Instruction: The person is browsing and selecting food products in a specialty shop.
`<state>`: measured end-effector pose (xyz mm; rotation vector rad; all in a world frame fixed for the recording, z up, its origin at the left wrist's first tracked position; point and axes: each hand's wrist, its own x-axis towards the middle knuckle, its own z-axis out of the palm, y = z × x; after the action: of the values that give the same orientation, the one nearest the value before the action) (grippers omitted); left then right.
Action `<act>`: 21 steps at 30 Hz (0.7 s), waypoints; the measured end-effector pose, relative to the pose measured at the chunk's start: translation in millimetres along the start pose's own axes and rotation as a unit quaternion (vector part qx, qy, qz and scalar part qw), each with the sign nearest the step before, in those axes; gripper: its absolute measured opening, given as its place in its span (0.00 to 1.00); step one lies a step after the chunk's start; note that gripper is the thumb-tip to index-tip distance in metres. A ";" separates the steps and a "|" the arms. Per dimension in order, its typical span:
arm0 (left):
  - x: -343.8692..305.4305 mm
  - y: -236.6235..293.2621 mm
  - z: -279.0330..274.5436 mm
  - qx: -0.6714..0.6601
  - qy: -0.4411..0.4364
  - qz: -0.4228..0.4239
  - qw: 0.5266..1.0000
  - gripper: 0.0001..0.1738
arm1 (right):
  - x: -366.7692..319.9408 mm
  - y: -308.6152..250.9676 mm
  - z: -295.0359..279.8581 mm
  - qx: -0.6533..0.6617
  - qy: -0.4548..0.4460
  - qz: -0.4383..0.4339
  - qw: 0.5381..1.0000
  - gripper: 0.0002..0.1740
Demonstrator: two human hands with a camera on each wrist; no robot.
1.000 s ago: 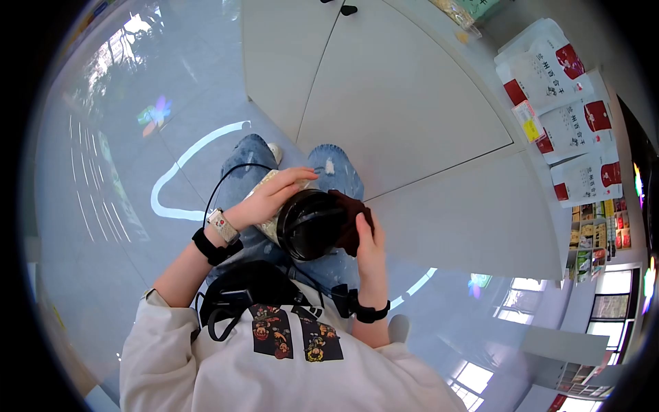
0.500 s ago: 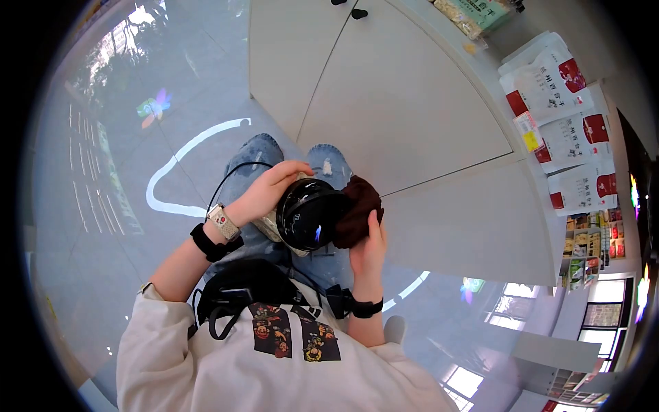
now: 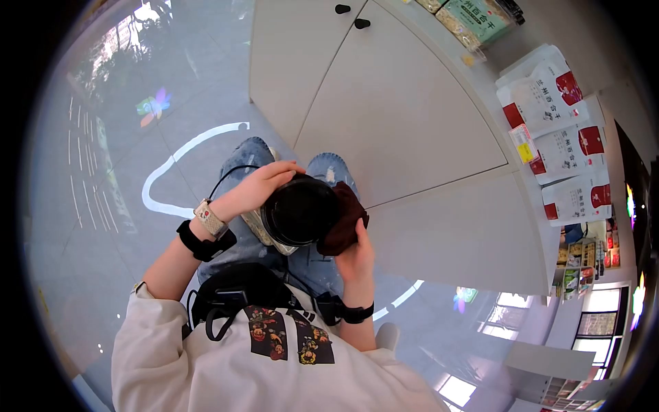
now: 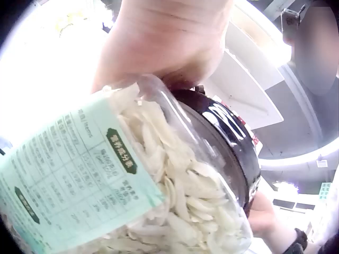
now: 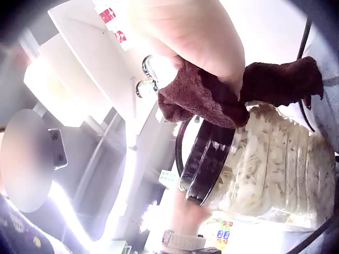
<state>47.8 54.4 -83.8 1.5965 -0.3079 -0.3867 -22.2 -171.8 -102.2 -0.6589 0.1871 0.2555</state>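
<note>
A clear plastic jar (image 4: pixel 185 196) of pale dried flakes rests on the person's lap, its black lid (image 3: pixel 298 209) facing up toward the head camera. Printed on the jar's side in the left wrist view is a pale green label (image 4: pixel 69 174). The left hand (image 3: pixel 266 184) grips the jar beside the lid, with the fingers over its far side. At the opposite side, the right hand (image 3: pixel 357 259) holds a dark brown cloth (image 3: pixel 344 223) against the lid's edge. In the right wrist view this cloth (image 5: pixel 206 100) is bunched under the palm, overlapping the lid rim and the jar's shoulder.
A pale cabinet (image 3: pixel 405 103) stands right in front of the knees. White and red pouches (image 3: pixel 570 154) and a green-labelled jar (image 3: pixel 473 24) sit on its top. A black cable (image 3: pixel 230 175) curves past the left forearm, and a black bag (image 3: pixel 244 292) lies at the waist.
The right hand and cloth have shifted around the lid's right side, first outward, then back toward the body. The jar and left hand have moved slightly left in the head view.
</note>
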 end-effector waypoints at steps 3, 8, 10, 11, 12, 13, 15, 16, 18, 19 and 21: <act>-3.8 1.9 -6.5 0.002 -0.001 0.008 1.000 0.16 | -6.5 4.0 8.3 -0.075 0.022 -0.014 0.997 0.24; -6.0 4.7 -0.4 0.058 0.013 0.026 0.998 0.15 | -10.4 0.0 15.2 -0.138 0.049 -0.027 0.989 0.22; -6.0 3.3 2.5 0.044 0.007 0.034 0.998 0.14 | -10.0 0.3 15.0 -0.139 0.049 -0.035 0.988 0.22; -6.1 2.5 3.2 0.037 0.006 0.039 0.999 0.14 | -10.2 0.5 14.8 -0.159 0.042 -0.039 0.986 0.21; -6.0 1.5 2.3 0.034 0.003 0.041 0.999 0.14 | -10.8 1.0 14.3 -0.178 0.035 -0.042 0.982 0.21; -5.7 0.5 0.5 0.032 -0.001 0.043 0.999 0.14 | -11.5 1.7 13.6 -0.197 0.029 -0.045 0.979 0.21; -6.7 -0.1 -0.1 0.024 -0.008 0.042 0.999 0.15 | -12.1 3.4 10.8 -0.190 0.021 -0.051 0.980 0.21; -7.5 0.7 0.1 0.018 -0.011 0.039 0.999 0.15 | -12.1 3.9 9.6 -0.185 0.018 -0.054 0.981 0.22; -9.6 3.4 1.1 0.075 -0.005 0.066 0.995 0.17 | -12.1 2.2 7.8 -0.185 0.020 -0.034 0.982 0.21; -10.9 5.4 2.8 0.138 0.004 0.096 0.986 0.17 | -12.4 1.4 7.3 -0.184 0.022 -0.025 0.982 0.21; -11.4 9.8 3.7 0.191 -0.001 0.110 0.975 0.18 | -12.6 3.1 10.2 -0.192 0.019 -0.029 0.981 0.21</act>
<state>36.3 55.3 -73.5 1.9139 -0.5823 -0.1609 -34.2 -165.3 -92.9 -1.0524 0.1564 0.2254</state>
